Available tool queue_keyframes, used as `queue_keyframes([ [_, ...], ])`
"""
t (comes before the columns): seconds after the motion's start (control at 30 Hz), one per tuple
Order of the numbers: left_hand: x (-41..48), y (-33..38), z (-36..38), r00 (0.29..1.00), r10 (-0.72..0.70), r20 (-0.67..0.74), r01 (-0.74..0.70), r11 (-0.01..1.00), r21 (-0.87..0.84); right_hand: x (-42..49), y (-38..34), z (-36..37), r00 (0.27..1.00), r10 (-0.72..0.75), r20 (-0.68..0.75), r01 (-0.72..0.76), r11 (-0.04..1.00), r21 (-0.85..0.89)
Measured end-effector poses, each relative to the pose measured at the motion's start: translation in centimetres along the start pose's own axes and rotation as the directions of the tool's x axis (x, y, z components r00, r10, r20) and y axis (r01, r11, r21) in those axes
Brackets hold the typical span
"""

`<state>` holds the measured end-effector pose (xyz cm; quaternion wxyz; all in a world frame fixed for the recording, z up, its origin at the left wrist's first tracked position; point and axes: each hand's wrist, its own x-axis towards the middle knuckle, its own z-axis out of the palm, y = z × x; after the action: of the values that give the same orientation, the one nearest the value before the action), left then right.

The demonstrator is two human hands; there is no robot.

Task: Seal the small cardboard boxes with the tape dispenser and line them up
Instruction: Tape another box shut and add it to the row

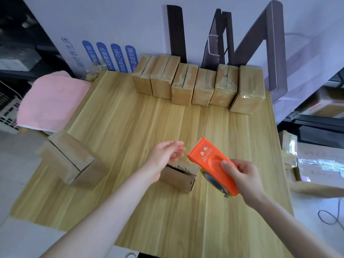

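Right hand grips orange tape dispenser. Left hand relaxed, holding nothing, over small cardboard box mid-surface. Second box at left, seam seemingly untaped. Far edge: row of six taped boxes. Judged mostly done; two left.

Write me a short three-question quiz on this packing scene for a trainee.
1. True or false: the left hand grips the tape dispenser.
2. The towel at the left is: A green, B pink, C blue.
3. Fill in: the row of taped boxes stands along the table's ___ edge.
Key: 1 false, the right hand holds it; 2 B; 3 far.
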<state>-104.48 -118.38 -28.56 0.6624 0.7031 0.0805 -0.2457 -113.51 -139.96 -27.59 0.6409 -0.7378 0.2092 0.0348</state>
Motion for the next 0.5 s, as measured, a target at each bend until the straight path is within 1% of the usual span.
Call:
queue_keyframes([
  [0.07, -0.8, 0.8, 0.1, 0.997, 0.031, 0.071, -0.032, 0.999, 0.004, -0.3, 0.0, 0.1, 1.0, -0.017, 0.007, 0.017, 1.0, -0.022],
  [0.17, -1.8, 0.9, 0.2, 0.989, 0.062, 0.131, -0.064, 0.998, 0.009, -0.7, 0.1, 0.4, 0.999, -0.037, 0.014, 0.038, 0.997, -0.073],
  [0.33, -2.8, 0.7, 0.1, 0.989, 0.09, 0.115, -0.1, 0.991, 0.09, -1.4, 0.4, 0.8, 0.998, -0.057, 0.029, 0.06, 0.992, -0.107],
  [0.4, -3.0, 0.7, -0.1, 0.994, 0.061, 0.09, -0.067, 0.996, 0.063, -1.8, 0.4, 0.9, 0.997, -0.058, 0.048, 0.062, 0.995, -0.084],
  [0.5, -3.1, 0.6, -0.4, 0.996, -0.035, 0.081, 0.036, 0.999, -0.009, -2.4, 0.2, 1.0, 0.996, -0.052, 0.078, 0.056, 0.997, -0.057],
])
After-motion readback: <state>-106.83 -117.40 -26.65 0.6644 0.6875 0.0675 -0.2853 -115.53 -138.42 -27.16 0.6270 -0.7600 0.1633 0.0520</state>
